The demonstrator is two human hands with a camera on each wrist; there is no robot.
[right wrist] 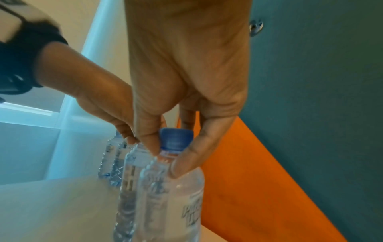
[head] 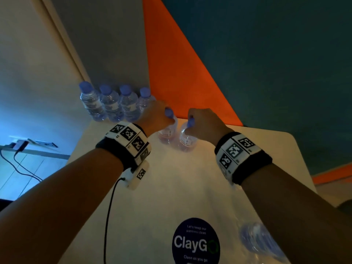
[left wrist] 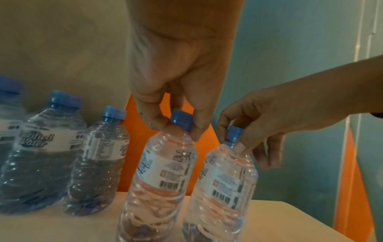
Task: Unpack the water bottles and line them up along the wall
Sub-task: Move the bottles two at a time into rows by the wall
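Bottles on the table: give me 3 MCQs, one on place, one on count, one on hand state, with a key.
1. Where does the row of bottles stand?
A. against the wall
B. at the table's near edge
C. on the floor

2. How many bottles stand in that row, untouched by the hands?
A. two
B. four
C. six

3. What is the left hand doing?
A. resting flat on the table
B. hanging idle
C. pinching a bottle at its cap

Key: 1 A, the row stands at the far edge of the table, by the wall. 2 B, four blue caps show in the head view. 3 C, its fingers close on the cap of the left bottle; the right hand pinches the right bottle likewise.
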